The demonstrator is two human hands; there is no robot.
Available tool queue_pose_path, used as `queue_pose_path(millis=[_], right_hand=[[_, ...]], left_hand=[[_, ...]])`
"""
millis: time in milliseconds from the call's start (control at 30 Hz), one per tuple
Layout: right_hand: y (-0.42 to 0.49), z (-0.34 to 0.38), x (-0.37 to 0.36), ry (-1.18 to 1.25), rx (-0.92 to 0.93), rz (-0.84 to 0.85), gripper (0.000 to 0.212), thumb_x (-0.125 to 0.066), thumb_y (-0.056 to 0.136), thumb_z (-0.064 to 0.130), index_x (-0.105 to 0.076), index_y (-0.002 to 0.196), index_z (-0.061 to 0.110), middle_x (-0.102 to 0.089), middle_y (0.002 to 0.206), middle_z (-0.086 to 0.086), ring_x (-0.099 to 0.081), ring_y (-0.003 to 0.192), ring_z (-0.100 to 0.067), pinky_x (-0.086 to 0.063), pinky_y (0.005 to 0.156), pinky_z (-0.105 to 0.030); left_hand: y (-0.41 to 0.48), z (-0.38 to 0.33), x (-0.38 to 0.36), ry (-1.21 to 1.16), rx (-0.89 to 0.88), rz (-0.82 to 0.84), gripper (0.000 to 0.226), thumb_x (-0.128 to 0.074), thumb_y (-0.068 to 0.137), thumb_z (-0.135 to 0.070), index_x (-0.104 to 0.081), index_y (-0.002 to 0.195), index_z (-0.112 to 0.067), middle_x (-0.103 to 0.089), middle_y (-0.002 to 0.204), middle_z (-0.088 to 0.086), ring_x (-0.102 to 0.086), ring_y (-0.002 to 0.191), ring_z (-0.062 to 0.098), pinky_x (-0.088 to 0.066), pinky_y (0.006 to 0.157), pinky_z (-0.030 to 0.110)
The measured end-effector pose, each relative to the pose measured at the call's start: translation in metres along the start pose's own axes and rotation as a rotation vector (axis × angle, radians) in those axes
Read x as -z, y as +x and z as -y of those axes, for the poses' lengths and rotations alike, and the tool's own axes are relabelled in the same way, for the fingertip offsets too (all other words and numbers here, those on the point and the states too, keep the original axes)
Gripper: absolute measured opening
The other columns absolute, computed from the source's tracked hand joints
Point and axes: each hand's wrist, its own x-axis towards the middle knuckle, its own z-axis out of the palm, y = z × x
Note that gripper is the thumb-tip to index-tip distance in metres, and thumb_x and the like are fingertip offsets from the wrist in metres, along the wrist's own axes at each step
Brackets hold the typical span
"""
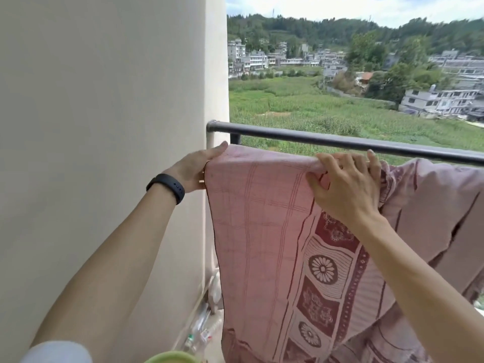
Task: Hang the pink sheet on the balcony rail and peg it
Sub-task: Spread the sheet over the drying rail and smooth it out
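Note:
The pink sheet, checked with dark red floral bands, hangs in front of me just below the dark metal balcony rail. My left hand, a black band on its wrist, holds the sheet's upper left corner close to the wall. My right hand pinches the top edge further right, fingers curled over the fold. The right part of the sheet lies bunched over the rail. No peg is visible.
A cream wall closes the left side, and the rail ends at it. Plastic bottles lie on the floor by the wall's foot. A green rim shows at the bottom edge. Fields and houses lie beyond the rail.

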Motion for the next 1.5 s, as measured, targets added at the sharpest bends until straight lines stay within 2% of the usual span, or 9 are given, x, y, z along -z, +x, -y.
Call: queue_pose_path(millis=[300, 433, 600, 800, 900, 1033, 1200, 1333, 1500], right_hand=[[0.063, 0.007, 0.020, 0.086, -0.071, -0.048, 0.050, -0.048, 0.093, 0.066, -0.058, 0.112, 0.021, -0.071, 0.104, -0.004, -0.066, 0.095, -0.025, -0.030, 0.108, -0.054], [0.039, 0.003, 0.021, 0.040, -0.092, -0.107, 0.042, -0.052, 0.094, 0.058, -0.070, 0.105, 0.022, -0.073, 0.110, -0.003, -0.062, 0.109, -0.026, -0.027, 0.113, -0.052], [-0.008, -0.018, 0.005, -0.014, -0.060, -0.032, 0.047, -0.029, 0.100, 0.060, -0.062, 0.121, 0.033, -0.069, 0.115, 0.005, -0.059, 0.112, -0.024, -0.027, 0.112, -0.050], [0.036, -0.059, 0.028, 0.007, -0.119, 0.259, 0.082, -0.011, 0.086, 0.086, -0.050, 0.062, 0.018, -0.050, 0.053, 0.005, -0.049, 0.046, -0.015, -0.038, 0.053, -0.023], [0.030, -0.063, 0.025, 0.100, -0.128, 0.127, 0.071, -0.028, 0.092, 0.076, -0.064, 0.073, 0.017, -0.064, 0.068, 0.002, -0.060, 0.059, -0.019, -0.045, 0.057, -0.026], [-0.042, -0.068, 0.027, 0.286, -0.125, -0.365, 0.028, -0.062, 0.092, 0.033, -0.067, 0.111, 0.013, -0.063, 0.120, -0.008, -0.056, 0.111, -0.024, -0.043, 0.099, -0.037], [-0.120, -0.118, 0.038, 0.479, -0.800, -0.551, 0.056, -0.062, 0.087, 0.035, -0.043, 0.135, 0.014, -0.031, 0.148, -0.014, -0.026, 0.141, -0.024, -0.023, 0.117, -0.053], [-0.122, -0.160, 0.062, 0.815, -0.878, -0.272, 0.066, -0.063, 0.093, 0.046, -0.023, 0.142, 0.026, -0.058, 0.107, -0.002, -0.064, 0.092, -0.022, -0.052, 0.069, -0.034], [-0.098, -0.216, 0.102, 0.594, -0.630, -0.140, 0.021, -0.061, 0.098, 0.033, -0.059, 0.109, 0.015, -0.061, 0.075, 0.012, -0.059, 0.064, -0.009, -0.041, 0.050, -0.014]], left_hand=[[0.027, -0.064, 0.010, 0.095, -0.329, -0.611, 0.028, -0.072, 0.081, -0.044, -0.060, 0.091, -0.021, -0.068, 0.101, 0.003, -0.063, 0.078, 0.017, -0.050, 0.069, 0.028], [0.024, -0.039, -0.013, 0.565, -0.330, -0.648, 0.049, -0.050, 0.082, -0.067, -0.060, 0.109, -0.027, -0.055, 0.128, 0.009, -0.051, 0.119, 0.030, -0.045, 0.099, 0.042], [0.006, 0.006, -0.069, 1.099, -0.861, -0.624, 0.030, -0.041, 0.096, -0.049, -0.066, 0.101, -0.032, -0.068, 0.098, -0.004, -0.058, 0.100, 0.022, -0.034, 0.087, 0.039], [0.022, 0.003, -0.067, 1.185, -0.689, -0.640, 0.052, -0.024, 0.099, -0.054, -0.062, 0.085, -0.021, -0.059, 0.083, 0.004, -0.058, 0.088, 0.031, -0.043, 0.084, 0.045], [0.013, -0.019, -0.082, 1.255, -0.515, -0.658, 0.058, -0.021, 0.099, -0.047, -0.070, 0.088, -0.018, -0.065, 0.088, 0.009, -0.058, 0.095, 0.034, -0.040, 0.089, 0.045], [-0.002, -0.026, -0.120, 1.237, -0.622, -0.692, 0.041, -0.034, 0.098, -0.040, -0.070, 0.100, -0.019, -0.069, 0.109, 0.012, -0.055, 0.114, 0.032, -0.031, 0.107, 0.050], [-0.018, -0.012, -0.207, 1.194, -0.881, -0.485, 0.045, -0.036, 0.094, -0.051, -0.062, 0.119, -0.025, -0.068, 0.118, 0.007, -0.059, 0.114, 0.026, -0.029, 0.112, 0.051], [-0.023, -0.003, -0.285, 1.167, -0.932, -0.418, 0.047, -0.031, 0.095, -0.057, -0.053, 0.126, -0.028, -0.062, 0.127, 0.002, -0.054, 0.121, 0.026, -0.023, 0.114, 0.055], [-0.011, 0.001, -0.307, 1.143, -0.840, -0.532, 0.055, -0.022, 0.096, -0.062, -0.052, 0.126, -0.028, -0.060, 0.119, 0.000, -0.053, 0.112, 0.026, -0.027, 0.109, 0.054]])
